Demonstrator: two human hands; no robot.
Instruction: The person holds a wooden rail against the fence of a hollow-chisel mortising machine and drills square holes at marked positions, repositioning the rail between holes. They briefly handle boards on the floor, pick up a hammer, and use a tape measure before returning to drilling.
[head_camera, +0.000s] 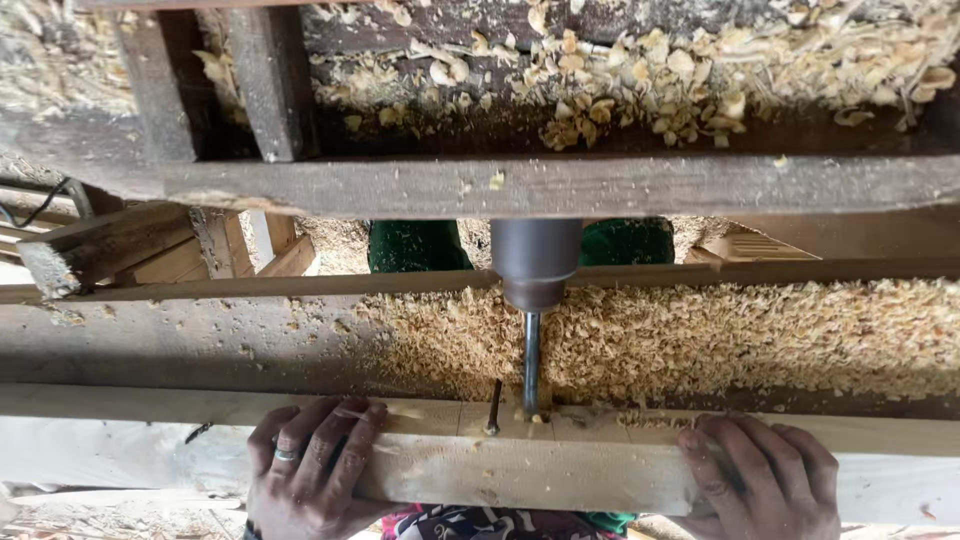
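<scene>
A pale squared timber lies across the near edge of a machine bed. My left hand, with a ring on one finger, grips its left part over the top. On its right part my right hand holds it the same way. A steel bit comes down from a grey chuck and enters the timber's top face between my hands. A thin dark nail stands just left of the bit.
Heaps of wood shavings cover the bed behind the timber and the upper frame. A dark wooden beam crosses above the chuck. Someone's green trousers show behind it. Wooden offcuts sit at left.
</scene>
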